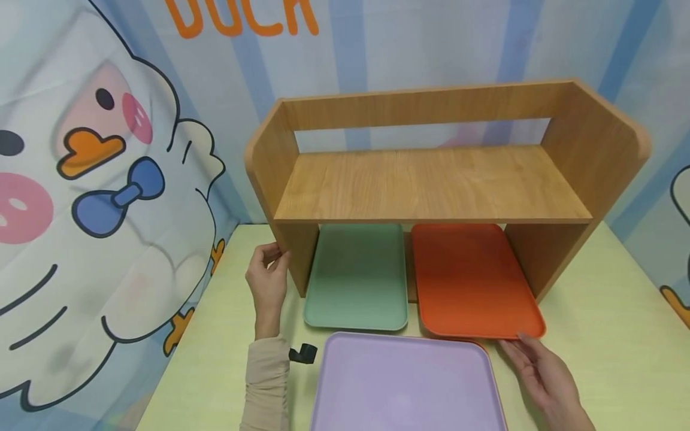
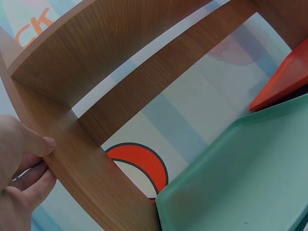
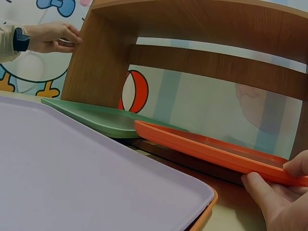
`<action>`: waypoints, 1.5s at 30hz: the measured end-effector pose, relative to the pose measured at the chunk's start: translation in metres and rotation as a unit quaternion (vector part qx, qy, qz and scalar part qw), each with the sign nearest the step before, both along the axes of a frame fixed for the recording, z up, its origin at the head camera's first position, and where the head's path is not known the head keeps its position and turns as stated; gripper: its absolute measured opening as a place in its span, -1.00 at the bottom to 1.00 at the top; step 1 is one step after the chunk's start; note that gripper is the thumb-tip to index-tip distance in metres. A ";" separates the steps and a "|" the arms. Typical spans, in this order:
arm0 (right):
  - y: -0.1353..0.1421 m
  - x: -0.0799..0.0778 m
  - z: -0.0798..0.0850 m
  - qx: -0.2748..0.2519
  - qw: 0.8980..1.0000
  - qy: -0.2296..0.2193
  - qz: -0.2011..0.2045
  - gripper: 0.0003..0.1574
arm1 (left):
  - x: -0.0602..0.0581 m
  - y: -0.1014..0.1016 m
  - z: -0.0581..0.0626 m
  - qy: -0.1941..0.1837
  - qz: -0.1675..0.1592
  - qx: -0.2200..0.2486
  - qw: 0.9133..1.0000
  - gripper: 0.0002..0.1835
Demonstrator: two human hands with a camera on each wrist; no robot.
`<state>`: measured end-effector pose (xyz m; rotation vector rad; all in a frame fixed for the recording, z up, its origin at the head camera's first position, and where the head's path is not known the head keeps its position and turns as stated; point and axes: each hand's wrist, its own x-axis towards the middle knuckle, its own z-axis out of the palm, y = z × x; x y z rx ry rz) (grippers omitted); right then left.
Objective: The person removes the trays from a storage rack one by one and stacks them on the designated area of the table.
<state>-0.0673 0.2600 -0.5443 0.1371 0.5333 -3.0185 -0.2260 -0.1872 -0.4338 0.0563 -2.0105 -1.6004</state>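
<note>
A wooden shelf stands on the table, its lower space holding a green tray on the left and an orange tray on the right. My left hand grips the front edge of the shelf's left side panel, thumb and fingers on the wood. At the orange tray's near right corner, my right hand pinches the rim between thumb and fingers. In the right wrist view the orange tray is tilted, its near edge raised. Its far end is hidden under the shelf board.
Closest to me lies a lilac tray, with an orange rim showing beneath it. The pale yellow table extends on both sides. Behind hangs a cloth printed with cartoon ducks.
</note>
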 end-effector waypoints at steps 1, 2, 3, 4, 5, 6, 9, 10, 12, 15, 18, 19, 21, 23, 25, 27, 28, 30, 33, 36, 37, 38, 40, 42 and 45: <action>0.000 0.001 0.000 -0.002 1.000 0.003 0.002 -0.64 | 0.000 0.000 0.000 -0.001 0.000 0.000 1.000 -0.76; 0.000 0.001 -0.001 -0.004 1.000 0.006 0.003 -0.63 | 0.000 0.000 0.000 -0.002 0.000 0.001 1.000 -0.75; 0.000 0.002 -0.001 -0.006 1.000 0.010 0.004 -0.63 | 0.000 0.000 0.000 -0.001 -0.001 0.002 1.000 -0.75; 0.001 0.002 -0.001 -0.007 1.000 0.011 0.005 -0.62 | 0.000 0.000 0.000 -0.002 0.000 0.002 1.000 -0.75; 0.001 0.002 -0.001 -0.006 1.000 0.012 0.005 -0.63 | 0.001 0.000 0.000 0.000 0.000 0.001 1.000 -0.75; 0.001 0.003 -0.001 -0.006 1.000 0.013 0.006 -0.63 | 0.001 0.001 0.000 -0.001 0.002 -0.001 1.000 -0.76; 0.001 0.003 0.000 -0.005 1.000 0.018 0.007 -0.63 | 0.000 0.000 -0.001 0.001 0.004 -0.005 1.000 -0.76; 0.000 0.003 0.000 -0.005 1.000 0.019 0.008 -0.63 | 0.000 0.000 -0.001 0.001 0.004 -0.006 1.000 -0.76; 0.000 0.003 0.001 -0.007 1.000 0.025 0.009 -0.62 | -0.001 0.000 -0.001 0.003 0.004 -0.006 1.000 -0.76; 0.000 0.004 0.002 -0.012 0.999 0.037 0.010 -0.60 | -0.001 0.000 -0.001 0.003 0.002 -0.003 1.000 -0.76; 0.000 0.005 0.002 -0.015 0.999 0.050 0.012 -0.56 | -0.001 0.000 -0.001 0.002 0.003 -0.002 1.000 -0.76; 0.000 0.006 0.002 -0.015 0.998 0.055 0.014 -0.55 | -0.001 0.000 -0.001 0.001 0.004 -0.002 1.000 -0.76; 0.001 0.007 0.003 -0.011 0.998 0.063 0.017 -0.54 | -0.001 0.000 -0.001 -0.002 0.004 -0.003 1.000 -0.76; 0.001 0.009 0.004 -0.007 0.997 0.071 0.021 -0.52 | -0.001 0.001 -0.001 -0.003 0.003 -0.002 1.000 -0.76; 0.000 0.010 0.006 -0.002 0.996 0.081 0.025 -0.51 | -0.001 0.001 -0.001 -0.003 0.002 -0.001 1.000 -0.75; 0.000 0.011 0.008 0.003 0.996 0.087 0.027 -0.50 | -0.001 0.001 -0.001 0.000 0.001 -0.002 1.000 -0.75; 0.000 0.011 0.009 0.006 0.996 0.086 0.027 -0.50 | -0.001 0.000 -0.001 0.001 0.001 -0.002 1.000 -0.75; -0.001 0.011 0.011 0.017 0.996 0.084 0.026 -0.51 | -0.001 0.000 -0.002 0.005 0.002 -0.004 1.000 -0.75; -0.002 0.011 0.015 0.037 0.996 0.077 0.023 -0.52 | -0.001 0.000 -0.002 0.008 0.004 -0.006 1.000 -0.76; -0.003 0.012 0.016 0.055 0.995 0.075 0.023 -0.52 | -0.001 -0.001 -0.003 0.009 0.004 -0.006 1.000 -0.76; -0.003 0.012 0.016 0.059 0.995 0.076 0.023 -0.52 | -0.001 -0.001 -0.003 0.009 0.004 -0.006 1.000 -0.76; -0.003 0.013 0.017 0.063 0.995 0.077 0.024 -0.52 | -0.001 -0.001 -0.003 0.009 0.005 -0.006 1.000 -0.76; -0.004 0.013 0.017 0.067 0.994 0.080 0.025 -0.52 | -0.001 -0.001 -0.003 0.012 0.003 -0.005 1.000 -0.76; -0.004 0.013 0.018 0.072 0.994 0.084 0.026 -0.52 | -0.002 -0.001 -0.003 0.013 0.001 -0.002 1.000 -0.76; -0.005 0.013 0.019 0.080 0.993 0.086 0.032 -0.51 | -0.003 -0.001 -0.003 0.014 -0.002 0.000 1.000 -0.76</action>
